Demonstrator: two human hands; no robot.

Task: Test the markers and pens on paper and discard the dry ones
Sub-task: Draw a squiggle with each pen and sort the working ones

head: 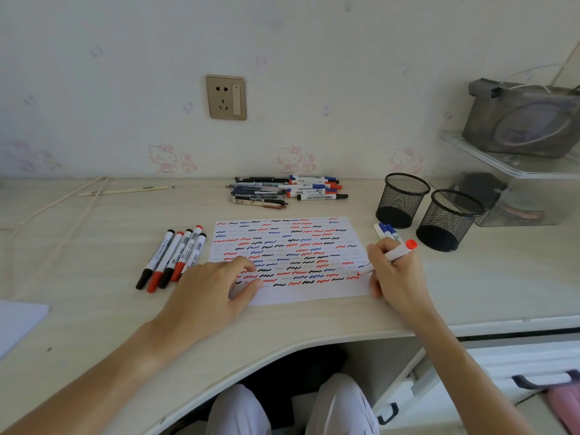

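Pinching the red marker [396,254] in my right hand [397,274], I set its tip on the paper [314,293] near the right edge, where a little blank space is left for a test stroke. My left hand [213,287] lies flat with fingers relaxed on the sheet's near left corner so it cannot slide. Five capped markers [171,259] lie sorted to the left; the untested pile [285,191] waits far behind, by two empty mesh pen cups [428,208].
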